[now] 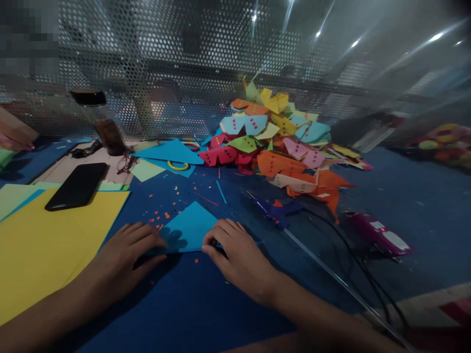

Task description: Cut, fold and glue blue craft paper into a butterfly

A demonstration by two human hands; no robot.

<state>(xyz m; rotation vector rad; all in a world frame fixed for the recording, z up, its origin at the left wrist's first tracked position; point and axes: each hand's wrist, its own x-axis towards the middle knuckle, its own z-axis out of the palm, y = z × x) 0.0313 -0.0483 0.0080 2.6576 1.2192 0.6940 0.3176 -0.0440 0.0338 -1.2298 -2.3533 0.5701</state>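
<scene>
1. One blue triangle (193, 226) lies on the bench (176, 314), between two hands.
2. Left hand (134, 252): at its 8 o'clock corner, grip loose, thumb parted from fingers; nothing visibly held.
3. Right hand (235, 252): at its 4 o'clock corner, thumb and forefinger nearly meeting; whether they pinch it, I cannot tell.
4. From the triangle: one phone (78, 186), 10 o'clock; one glue gun (281, 213), 3 o'clock; one paper pile (275, 142), 1 o'clock.

A bright blue paper triangle (193, 225) lies on the dark blue table (198, 304), its peak pointing to twelve o'clock, its long edge at six o'clock.
</scene>
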